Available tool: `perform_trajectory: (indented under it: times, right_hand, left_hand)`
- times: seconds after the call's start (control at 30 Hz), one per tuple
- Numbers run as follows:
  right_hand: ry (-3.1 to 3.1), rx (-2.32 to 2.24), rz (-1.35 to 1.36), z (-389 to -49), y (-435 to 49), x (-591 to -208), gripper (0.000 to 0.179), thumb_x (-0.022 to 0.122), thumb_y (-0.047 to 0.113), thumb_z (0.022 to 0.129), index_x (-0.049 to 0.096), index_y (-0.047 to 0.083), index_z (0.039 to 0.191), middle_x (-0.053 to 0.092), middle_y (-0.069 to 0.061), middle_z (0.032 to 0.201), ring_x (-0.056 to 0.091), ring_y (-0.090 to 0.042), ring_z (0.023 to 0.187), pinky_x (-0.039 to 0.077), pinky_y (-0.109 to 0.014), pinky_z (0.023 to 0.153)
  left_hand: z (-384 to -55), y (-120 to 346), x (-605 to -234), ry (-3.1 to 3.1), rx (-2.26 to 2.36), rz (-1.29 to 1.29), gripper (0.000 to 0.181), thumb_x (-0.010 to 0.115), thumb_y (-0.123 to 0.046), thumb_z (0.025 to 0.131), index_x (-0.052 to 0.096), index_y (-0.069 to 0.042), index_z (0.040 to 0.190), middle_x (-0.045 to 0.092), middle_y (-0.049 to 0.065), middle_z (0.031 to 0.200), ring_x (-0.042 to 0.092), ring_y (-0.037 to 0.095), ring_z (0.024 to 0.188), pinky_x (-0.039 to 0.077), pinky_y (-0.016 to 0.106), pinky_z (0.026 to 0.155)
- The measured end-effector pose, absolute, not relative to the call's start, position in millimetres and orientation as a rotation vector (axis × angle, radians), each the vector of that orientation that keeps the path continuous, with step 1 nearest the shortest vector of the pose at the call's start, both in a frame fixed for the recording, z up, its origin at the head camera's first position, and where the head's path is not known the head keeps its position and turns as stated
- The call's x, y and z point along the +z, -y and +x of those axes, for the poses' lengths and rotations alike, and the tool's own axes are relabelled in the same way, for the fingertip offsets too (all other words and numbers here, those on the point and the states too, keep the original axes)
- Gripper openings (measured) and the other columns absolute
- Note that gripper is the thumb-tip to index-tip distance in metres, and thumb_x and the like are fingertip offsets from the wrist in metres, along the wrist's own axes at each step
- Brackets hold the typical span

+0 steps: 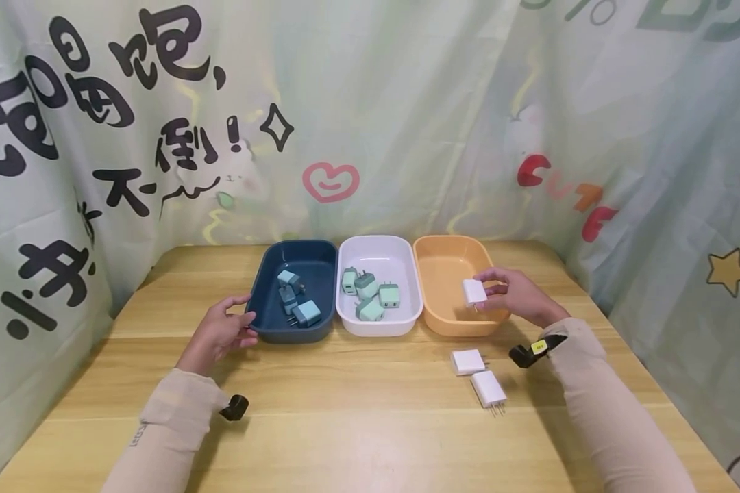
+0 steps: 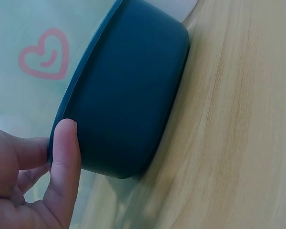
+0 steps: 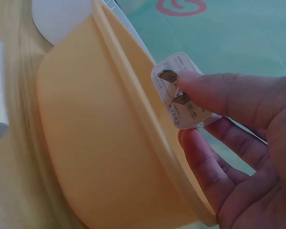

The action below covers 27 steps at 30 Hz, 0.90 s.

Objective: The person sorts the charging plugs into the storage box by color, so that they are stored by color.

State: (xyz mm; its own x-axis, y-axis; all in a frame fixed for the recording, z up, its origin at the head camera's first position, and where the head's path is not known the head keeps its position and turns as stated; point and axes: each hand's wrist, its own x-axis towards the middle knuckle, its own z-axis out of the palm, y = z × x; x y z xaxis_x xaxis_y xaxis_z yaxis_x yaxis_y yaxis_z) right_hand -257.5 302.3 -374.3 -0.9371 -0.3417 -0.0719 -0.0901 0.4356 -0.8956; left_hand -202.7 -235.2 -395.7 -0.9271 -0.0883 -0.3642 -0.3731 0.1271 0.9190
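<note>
A white plug-in charger (image 1: 474, 292) is pinched between the thumb and fingers of my right hand (image 1: 518, 294), over the near right part of the orange bin (image 1: 450, 255). In the right wrist view the charger's prongs and printed face (image 3: 174, 102) show beside my thumb. My left hand (image 1: 220, 330) holds the rim of the dark blue bin (image 1: 292, 334) at its left side; in the left wrist view one digit lies on the outer wall (image 2: 128, 90). Two more white chargers, one (image 1: 467, 362) above the other (image 1: 488, 389), lie on the table before the orange bin.
Between those bins stands a white bin (image 1: 379, 329) with several green chargers (image 1: 390, 295). Several blue chargers (image 1: 307, 313) lie in the dark blue bin. A printed curtain (image 1: 395, 137) hangs behind the wooden table (image 1: 345, 424).
</note>
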Motion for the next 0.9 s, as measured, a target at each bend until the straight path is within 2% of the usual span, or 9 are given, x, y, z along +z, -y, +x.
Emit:
perform_trajectory:
  times: [0.3,0.47,0.9]
  right_hand:
    - [-2.471,-1.452,-0.355,-273,-294,-372,0.062,0.081,0.006,0.077,0.049,-0.006,0.129,0.051,-0.026,0.122,0.056,-0.032,0.104,0.055,-0.029,0.077]
    - [-2.515,-1.401,-0.346,-283,-286,-372,0.062,0.081,0.008,0.077,0.05,-0.005,0.13,0.05,-0.023,0.125,0.055,-0.034,0.108,0.053,-0.026,0.077]
    - [-2.523,-1.427,-0.36,-298,-277,-377,0.061,0.081,0.003,0.077,0.051,-0.007,0.129,0.047,-0.026,0.131,0.057,-0.035,0.105,0.054,-0.027,0.078]
  left_hand:
    - [-202,237,-398,-2.178,1.895,-0.441,0.054,0.046,-0.006,0.102,0.028,-0.013,0.153,0.044,0.021,0.112,0.059,0.02,0.07,0.059,0.033,0.065]
    - [-202,236,-396,-2.181,1.895,-0.444,0.055,0.046,-0.007,0.102,0.028,-0.013,0.153,0.043,0.023,0.115,0.059,0.02,0.07,0.059,0.032,0.064]
    - [-201,236,-397,-2.181,1.899,-0.449,0.054,0.046,-0.006,0.102,0.028,-0.013,0.153,0.043,0.023,0.115,0.059,0.021,0.07,0.059,0.033,0.064]
